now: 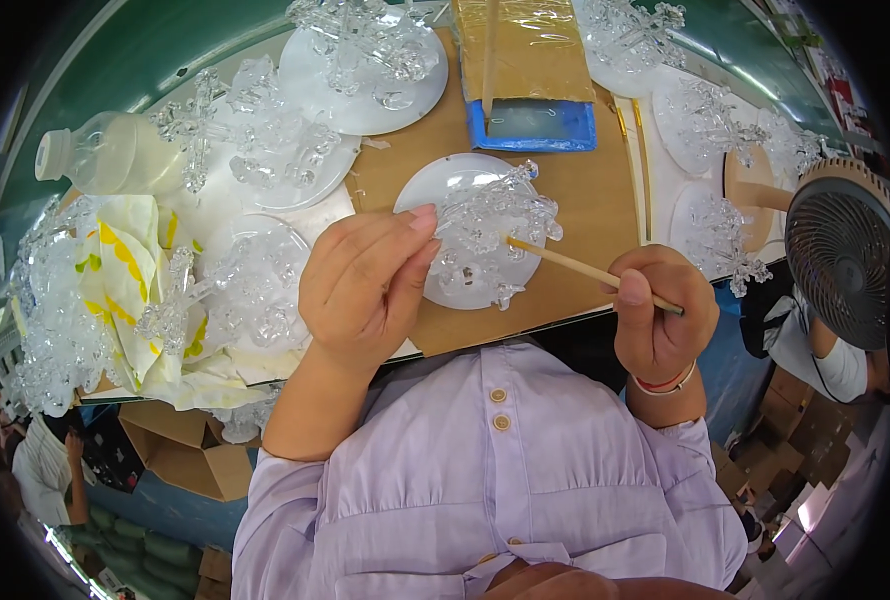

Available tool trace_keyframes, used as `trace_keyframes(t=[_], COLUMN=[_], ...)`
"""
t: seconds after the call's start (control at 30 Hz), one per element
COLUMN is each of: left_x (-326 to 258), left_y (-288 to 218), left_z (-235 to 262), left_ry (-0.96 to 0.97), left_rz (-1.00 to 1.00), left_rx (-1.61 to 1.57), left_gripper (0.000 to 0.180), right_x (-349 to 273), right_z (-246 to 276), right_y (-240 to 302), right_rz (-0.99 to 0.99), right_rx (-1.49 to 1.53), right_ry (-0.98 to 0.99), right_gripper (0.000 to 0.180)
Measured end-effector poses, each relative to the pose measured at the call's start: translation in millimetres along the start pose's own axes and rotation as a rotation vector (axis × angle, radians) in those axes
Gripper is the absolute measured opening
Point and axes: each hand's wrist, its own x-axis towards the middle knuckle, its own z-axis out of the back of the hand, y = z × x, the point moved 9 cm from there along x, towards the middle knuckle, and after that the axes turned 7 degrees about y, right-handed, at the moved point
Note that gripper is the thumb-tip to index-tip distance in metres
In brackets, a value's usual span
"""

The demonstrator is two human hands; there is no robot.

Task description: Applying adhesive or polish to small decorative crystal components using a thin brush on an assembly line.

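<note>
In front of me a round white plate carries a clear, glassy ornament with branching knobs. A slim wooden paintbrush is gripped in my right hand, fingers and thumb closed around its handle. Its tip reaches the middle of the ornament. My left hand is at the plate's left side, thumb and fingertips drawn together beside the ornament. Whatever may be pinched between them is too small to make out.
Beyond the plate stands a blue-rimmed tray against a taped cardboard box. Two thin brushes lie to its right. More clear ornaments on white discs, a plastic bottle, crumpled wrapping and a fan surround the work.
</note>
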Motion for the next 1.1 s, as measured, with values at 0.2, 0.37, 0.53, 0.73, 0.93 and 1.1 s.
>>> trace_keyframes(t=[0.2, 0.37, 0.53, 0.73, 0.93, 1.1], left_x=[2, 0, 2, 3, 0, -1], left_y=[1, 0, 0, 0, 0, 0], left_z=[1, 0, 0, 0, 0, 0], left_ry=[-0.02, 0.003, -0.016, -0.04, -0.017, -0.011], left_rz=[0.029, 0.005, 0.005, 0.0, -0.011, 0.02], left_rx=[0.012, -0.005, -0.005, -0.01, -0.029, -0.028], left_gripper=[0.024, 0.021, 0.023, 0.025, 0.022, 0.022], right_x=[2, -4, -1, -4, -8, 12], right_z=[-8, -5, -10, -25, -47, -25], right_y=[11, 6, 1, 13, 42, 24], right_rz=[0.119, 0.084, 0.129, 0.256, 0.383, 0.176], right_rx=[0.031, 0.007, 0.054, -0.088, -0.249, -0.035], right_ry=[0.088, 0.037, 0.0, 0.028, 0.104, -0.018], right_gripper=[0.012, 0.018, 0.013, 0.023, 0.022, 0.01])
